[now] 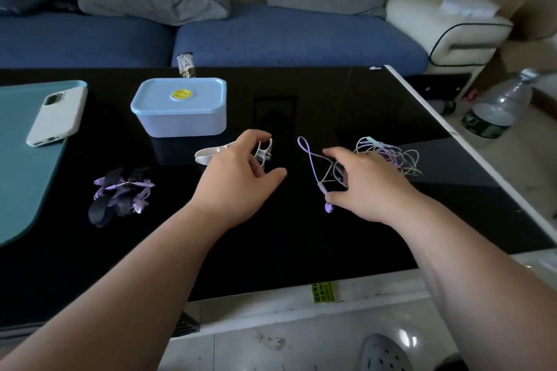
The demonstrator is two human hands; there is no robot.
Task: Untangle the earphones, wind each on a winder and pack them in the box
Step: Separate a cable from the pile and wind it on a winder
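From my seat, the left grip (pixel 238 178) has its fingers curled onto the white winder (pixel 262 151), which sits low over the black bench (pixel 301 235). The hold looks light, at the fingertips. The right grip (pixel 370 187) pinches the purple cable (pixel 304 147) a little above its earbud (pixel 329 207), which pokes out below the thumb. One loop of the cable stands free toward the winder. The rest passes under the hand and, as far as I can tell, runs back into the tangle (pixel 391 153) of pale cords just beyond the knuckles.

That link is my main worry. If I draw the purple cable toward the winder before it is clear of the heap, I expect the knots to cinch tighter and the whole tangle to slide across the glossy surface. A hard tug could also strain the thin wire at the earbud.

The winder is my second concern, since a fingertip hold may let it twist or drop once the first turns load it.

The finished set (pixel 120 193), wound on a dark winder, lies well to the left, and a careless forearm could sweep or loosen it. The box (pixel 180 111) stands behind the left grip with its lid (pixel 205 90) on, so packing will need a free hand.
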